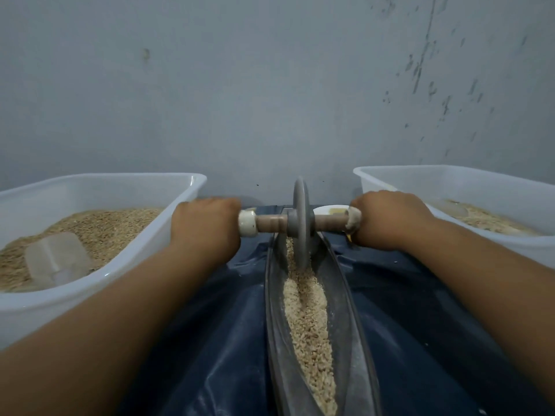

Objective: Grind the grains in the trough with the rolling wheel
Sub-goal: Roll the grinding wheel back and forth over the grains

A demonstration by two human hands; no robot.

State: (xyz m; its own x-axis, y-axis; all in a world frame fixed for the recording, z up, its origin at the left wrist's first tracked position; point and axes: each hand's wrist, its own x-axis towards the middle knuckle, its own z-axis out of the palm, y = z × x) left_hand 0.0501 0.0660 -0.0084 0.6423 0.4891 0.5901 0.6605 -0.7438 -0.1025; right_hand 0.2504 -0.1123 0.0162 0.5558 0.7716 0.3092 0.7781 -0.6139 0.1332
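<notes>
Gripping the wooden axle handle [271,222], left hand [205,228] and right hand [387,219] are closed on its ends; grey disc-shaped rolling wheel [301,225] stands upright at the far end of the long grey metal trough [350,325], on pale cracked grains [309,325].

Two bare forearms, left hand [207,225], right hand [390,219], no sleeves

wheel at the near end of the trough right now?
No, the rolling wheel stands at the far end of the trough, with the grains trailing toward the camera.
</notes>
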